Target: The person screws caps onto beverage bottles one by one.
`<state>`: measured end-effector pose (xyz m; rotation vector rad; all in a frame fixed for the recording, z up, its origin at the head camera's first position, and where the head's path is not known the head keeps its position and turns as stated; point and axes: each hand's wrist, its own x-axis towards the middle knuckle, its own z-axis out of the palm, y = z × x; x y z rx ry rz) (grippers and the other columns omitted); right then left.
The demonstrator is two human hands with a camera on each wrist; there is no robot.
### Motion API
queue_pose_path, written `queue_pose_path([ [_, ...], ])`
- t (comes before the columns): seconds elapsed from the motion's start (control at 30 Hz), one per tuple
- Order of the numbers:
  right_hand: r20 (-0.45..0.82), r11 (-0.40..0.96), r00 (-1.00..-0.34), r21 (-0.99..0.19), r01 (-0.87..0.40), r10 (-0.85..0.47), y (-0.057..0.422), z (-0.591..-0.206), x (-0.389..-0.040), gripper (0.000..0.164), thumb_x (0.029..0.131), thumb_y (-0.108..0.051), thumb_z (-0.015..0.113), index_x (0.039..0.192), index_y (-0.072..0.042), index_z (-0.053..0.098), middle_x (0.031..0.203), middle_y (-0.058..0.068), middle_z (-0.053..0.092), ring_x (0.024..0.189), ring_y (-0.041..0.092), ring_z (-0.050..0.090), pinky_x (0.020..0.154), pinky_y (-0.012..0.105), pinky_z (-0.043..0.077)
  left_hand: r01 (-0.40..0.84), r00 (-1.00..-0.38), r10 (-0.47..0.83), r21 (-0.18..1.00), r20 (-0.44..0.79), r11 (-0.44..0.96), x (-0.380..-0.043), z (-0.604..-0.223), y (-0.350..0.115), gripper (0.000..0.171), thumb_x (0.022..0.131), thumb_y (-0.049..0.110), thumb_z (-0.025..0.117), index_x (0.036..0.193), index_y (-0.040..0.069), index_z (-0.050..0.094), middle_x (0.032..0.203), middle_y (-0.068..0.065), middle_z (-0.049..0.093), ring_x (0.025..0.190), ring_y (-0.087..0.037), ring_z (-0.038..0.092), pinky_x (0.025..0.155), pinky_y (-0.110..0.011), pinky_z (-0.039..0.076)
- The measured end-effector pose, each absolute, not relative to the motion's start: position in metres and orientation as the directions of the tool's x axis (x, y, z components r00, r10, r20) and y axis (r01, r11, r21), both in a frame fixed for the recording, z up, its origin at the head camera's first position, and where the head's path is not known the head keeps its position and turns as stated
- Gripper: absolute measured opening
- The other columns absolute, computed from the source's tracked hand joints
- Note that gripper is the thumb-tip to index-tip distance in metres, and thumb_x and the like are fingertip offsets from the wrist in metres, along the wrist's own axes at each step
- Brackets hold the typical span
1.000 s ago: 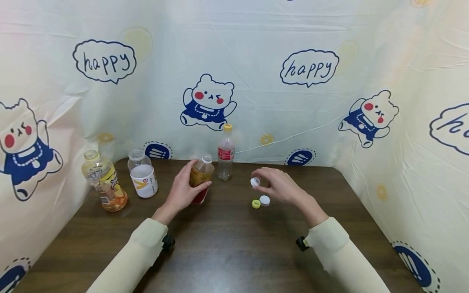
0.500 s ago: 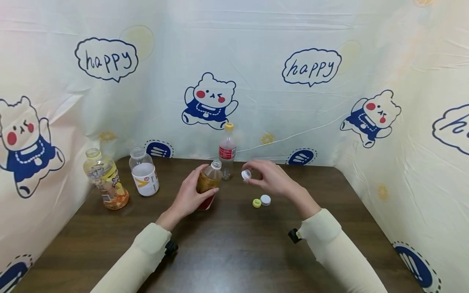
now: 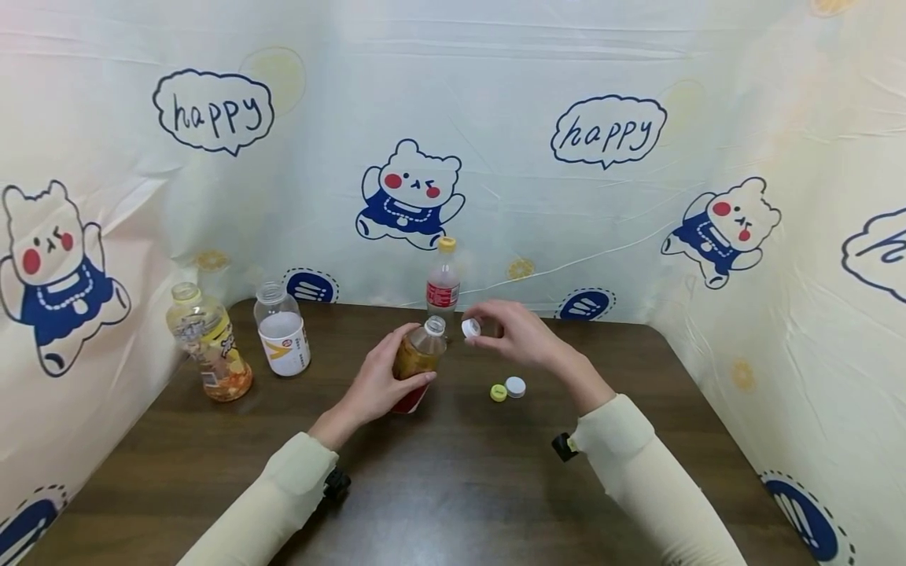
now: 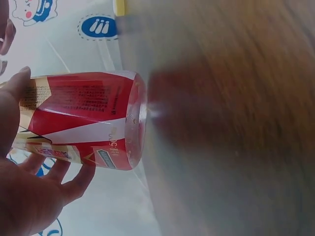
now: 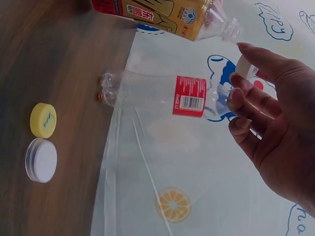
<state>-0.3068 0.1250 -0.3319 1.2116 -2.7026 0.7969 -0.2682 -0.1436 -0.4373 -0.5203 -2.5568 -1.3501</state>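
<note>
My left hand (image 3: 375, 389) grips an uncapped clear bottle (image 3: 419, 355) with a red and gold label, tilted a little to the right. In the left wrist view, the thumb and fingers wrap the bottle (image 4: 83, 113) and its base is close over the table. Thumb and fingertips of my right hand (image 3: 522, 336) pinch a white bottle cap (image 3: 470, 328), just right of the bottle's mouth. The right wrist view shows that cap (image 5: 244, 68) apart from the bottle's neck (image 5: 230, 29). Behind them stands a clear bottle (image 3: 443, 292) with a red label and yellow cap.
Two uncapped bottles stand at the left: one with a yellow label (image 3: 212, 346), one with a white label (image 3: 285, 342). A yellow cap (image 3: 499, 392) and a white cap (image 3: 515, 387) lie on the brown table (image 3: 453, 487). A printed curtain (image 3: 495, 79) encloses the back and sides.
My left hand has carried the red-and-gold-labelled bottle to the right. My right hand has moved left with the white cap, closer to the bottle's mouth. The view has shifted slightly.
</note>
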Motion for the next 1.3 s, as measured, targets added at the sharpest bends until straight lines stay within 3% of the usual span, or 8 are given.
queue_pose_path([
  [0.23,0.286,0.477,-0.664,-0.510,-0.716,-0.691,0.120,-0.329,-0.310,0.036,0.095,-0.025,0.075,0.127,-0.009,0.068,0.106,-0.002,0.068,0.068,0.018,0.060,0.063,0.031,0.055,0.438,-0.899,0.260,0.744,0.353,0.505,-0.265,-0.434,-0.135,0.081,0.086,0.035,0.084,0.152,0.024,0.039,0.144,-0.007,0.052,0.128,-0.029,0.056,0.104,-0.057,0.049],
  [0.37,0.261,0.458,-0.666,-0.553,-0.696,-0.699,0.117,-0.325,-0.311,0.033,0.094,-0.024,0.076,0.124,-0.011,0.069,0.103,-0.001,0.066,0.066,0.020,0.060,0.062,0.032,0.055,0.443,-0.896,0.274,0.741,0.349,0.505,-0.265,-0.434,-0.132,0.081,0.086,0.036,0.084,0.152,0.025,0.038,0.144,-0.005,0.052,0.128,-0.028,0.056,0.103,-0.057,0.050],
  [0.67,0.188,0.464,-0.632,-0.529,-0.710,-0.752,0.107,-0.319,-0.316,0.028,0.093,-0.025,0.078,0.118,-0.015,0.071,0.098,-0.005,0.067,0.083,0.018,0.060,0.071,0.031,0.056,0.459,-0.888,0.295,0.730,0.353,0.507,-0.263,-0.436,-0.128,0.080,0.086,0.037,0.084,0.152,0.022,0.040,0.139,-0.004,0.053,0.125,-0.026,0.056,0.102,-0.055,0.051],
  [0.87,0.153,0.469,-0.623,-0.530,-0.707,-0.767,0.106,-0.317,-0.315,0.031,0.094,-0.024,0.077,0.121,-0.010,0.072,0.098,-0.004,0.068,0.084,0.018,0.060,0.073,0.032,0.057,0.444,-0.895,0.284,0.737,0.344,0.509,-0.259,-0.435,-0.126,0.083,0.085,0.042,0.084,0.152,0.023,0.040,0.142,-0.003,0.052,0.125,-0.025,0.057,0.101,-0.055,0.052],
  [1.07,0.116,0.481,-0.620,-0.527,-0.701,-0.776,0.106,-0.311,-0.313,0.030,0.093,-0.024,0.078,0.121,-0.014,0.073,0.100,-0.005,0.068,0.086,0.021,0.061,0.075,0.031,0.057,0.415,-0.910,0.258,0.749,0.325,0.516,-0.258,-0.436,-0.123,0.078,0.088,0.053,0.077,0.151,0.029,0.039,0.142,-0.002,0.052,0.124,-0.025,0.057,0.101,-0.055,0.052],
  [1.3,0.075,0.480,-0.586,-0.495,-0.724,-0.807,0.107,-0.303,-0.314,0.032,0.093,-0.019,0.078,0.124,-0.012,0.073,0.098,-0.004,0.066,0.083,0.027,0.062,0.070,0.032,0.057,0.441,-0.897,0.286,0.744,0.338,0.503,-0.262,-0.438,-0.122,0.073,0.091,0.051,0.074,0.151,0.027,0.040,0.141,-0.002,0.053,0.122,-0.024,0.057,0.101,-0.053,0.052],
])
